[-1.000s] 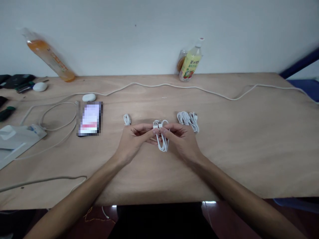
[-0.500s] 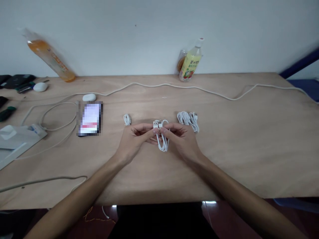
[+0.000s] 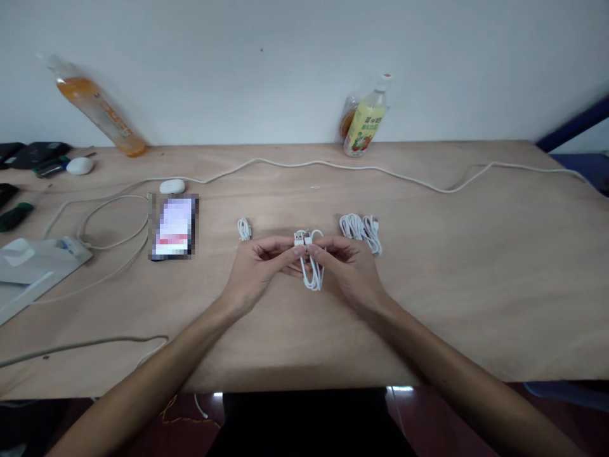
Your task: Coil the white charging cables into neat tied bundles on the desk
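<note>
Between my two hands is a coiled white USB cable (image 3: 313,279), its loops hanging down and its two plugs side by side at the top. My left hand (image 3: 259,266) pinches it near the left plug with thumb and fingers. My right hand (image 3: 349,263) pinches it beside the right plug. Just beyond my left hand lies a small bundled white cable (image 3: 244,229). More bundled white cables (image 3: 360,231) lie on the table behind my right hand, partly covered by it.
A phone (image 3: 174,226) and a white oval case (image 3: 172,186) lie to the left. A long white cord (image 3: 285,165) crosses the table's back. An orange drink bottle (image 3: 102,114) and a yellow-labelled bottle (image 3: 366,120) stand by the wall. A white package (image 3: 38,273) lies far left.
Both hands keep the same hold on the cable. The whole view has shifted very slightly; nothing else has visibly moved.
</note>
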Motion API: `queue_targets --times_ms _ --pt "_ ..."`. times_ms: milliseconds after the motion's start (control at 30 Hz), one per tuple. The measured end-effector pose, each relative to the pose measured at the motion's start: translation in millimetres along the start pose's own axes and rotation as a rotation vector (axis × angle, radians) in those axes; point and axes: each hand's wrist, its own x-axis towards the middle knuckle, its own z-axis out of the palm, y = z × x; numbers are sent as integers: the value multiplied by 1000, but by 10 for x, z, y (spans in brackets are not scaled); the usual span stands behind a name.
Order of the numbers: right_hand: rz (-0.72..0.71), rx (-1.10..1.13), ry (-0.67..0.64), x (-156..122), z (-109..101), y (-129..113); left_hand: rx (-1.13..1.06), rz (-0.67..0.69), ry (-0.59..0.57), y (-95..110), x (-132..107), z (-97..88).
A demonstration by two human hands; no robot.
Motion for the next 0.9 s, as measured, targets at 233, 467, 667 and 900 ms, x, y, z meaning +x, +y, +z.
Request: queue_targets --times_ms 233,467,667,900 --pt "15 -18 13 0 11 -26 18 -2 6 -4 -6 -8" --pt "20 -24 10 -5 0 -21 43 -3 -2 4 -10 -7" --pt "10 11 -8 -2 5 -6 41 -8 2 11 -15 2" --pt "14 -23 0 -2 0 -13 13 -8 -5 12 -13 7"
